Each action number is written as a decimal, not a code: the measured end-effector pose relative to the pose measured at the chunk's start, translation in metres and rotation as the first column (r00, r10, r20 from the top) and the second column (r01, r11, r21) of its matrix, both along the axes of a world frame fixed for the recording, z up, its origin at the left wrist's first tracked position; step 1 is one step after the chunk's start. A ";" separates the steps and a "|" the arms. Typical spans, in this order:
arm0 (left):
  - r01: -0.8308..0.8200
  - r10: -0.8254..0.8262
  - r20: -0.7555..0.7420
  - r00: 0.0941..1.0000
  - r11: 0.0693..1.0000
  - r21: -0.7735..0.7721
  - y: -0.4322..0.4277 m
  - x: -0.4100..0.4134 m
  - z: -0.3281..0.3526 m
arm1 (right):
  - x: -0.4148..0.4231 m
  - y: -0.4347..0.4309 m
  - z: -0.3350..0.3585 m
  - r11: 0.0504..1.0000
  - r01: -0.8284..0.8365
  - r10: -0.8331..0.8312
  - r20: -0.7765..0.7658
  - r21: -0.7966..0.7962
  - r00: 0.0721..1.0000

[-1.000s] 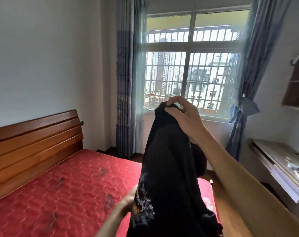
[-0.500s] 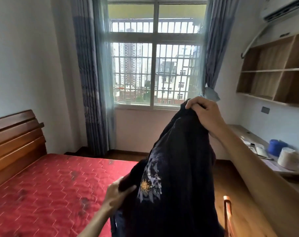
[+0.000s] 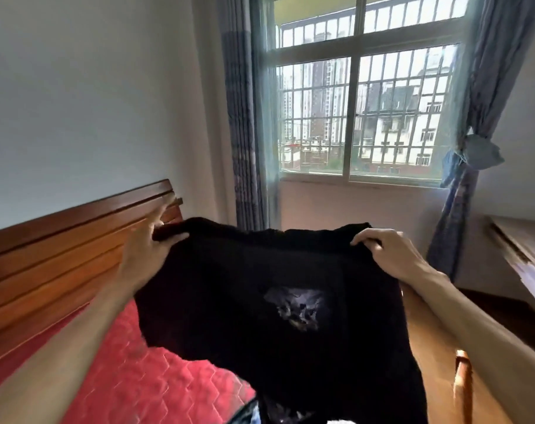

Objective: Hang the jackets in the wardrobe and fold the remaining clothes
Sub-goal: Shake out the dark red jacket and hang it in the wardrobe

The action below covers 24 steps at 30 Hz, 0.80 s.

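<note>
1. L hand (image 3: 147,240) is gripping the top-left corner of the black garment (image 3: 229,286), thumb lying across the front edge and the other fingers curling behind.
2. R hand (image 3: 388,252) is gripping the top-right edge, fingers curling over it.
3. The garment is hanging spread wide btwn both hands, up in the air. A pale print (image 3: 293,307) is showing mid-front but is too blurred to read.
4. The spread cloth is blocking the view straight ahead and down, covering part of the red mattress (image 3: 122,377) and the wood floor (image 3: 428,341).
5. The wooden headboard (image 3: 61,255) is running along the left wall, right behind the L hand.
6. The barred window (image 3: 352,102) is sitting above the garment w/ buildings outside. The left curtain (image 3: 245,117) is hanging straight and the right curtain (image 3: 474,117) is tied back in a knot.
7. The desk (image 3: 523,246) is standing at the far right, near the R forearm. Pale stuff along its edge is too blurred to ID.
8. A wooden post (image 3: 462,384) is poking up lower right, just beside the R forearm.
9. A bit of blue cloth (image 3: 250,415) is peeking out under the garment's bottom edge. Can't tell what it is.
</note>
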<state>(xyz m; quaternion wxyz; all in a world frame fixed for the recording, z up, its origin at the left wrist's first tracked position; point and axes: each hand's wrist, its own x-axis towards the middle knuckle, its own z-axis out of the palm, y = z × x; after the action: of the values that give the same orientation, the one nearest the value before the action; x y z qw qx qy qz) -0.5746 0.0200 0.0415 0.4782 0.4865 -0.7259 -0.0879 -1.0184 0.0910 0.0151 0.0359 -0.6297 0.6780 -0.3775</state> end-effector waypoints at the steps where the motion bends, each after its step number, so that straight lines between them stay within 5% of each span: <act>1: 0.013 -0.013 0.001 1.000 0.998 -0.054 0.014 0.004 0.013 | 0.004 0.001 -0.005 1.000 -0.027 0.027 0.006 0.006 1.000; 8: -0.186 0.199 0.030 0.980 0.952 -0.243 0.096 0.043 0.078 | 0.060 -0.006 -0.009 0.950 -0.313 0.313 0.082 -0.019 0.946; 13: -0.393 0.420 0.000 0.907 0.848 -0.356 0.135 0.087 0.110 | 0.132 -0.009 -0.028 0.792 -0.602 0.578 0.195 0.100 0.793; 18: -0.569 0.585 -0.035 0.810 0.770 -0.289 0.188 0.137 0.116 | 0.220 -0.020 -0.046 0.731 -0.660 0.681 -0.109 0.176 0.725; 24: -0.780 0.807 -0.013 0.591 0.567 -0.263 0.298 0.236 0.120 | 0.351 -0.022 -0.037 0.747 -0.665 0.642 -0.283 0.023 0.712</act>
<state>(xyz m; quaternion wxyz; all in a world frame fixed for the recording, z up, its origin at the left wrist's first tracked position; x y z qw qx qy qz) -0.3390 0.3176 0.1612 0.4814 0.7026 -0.4596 0.2517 -0.6672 0.0690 -0.0215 0.0481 -0.8751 0.3939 -0.2770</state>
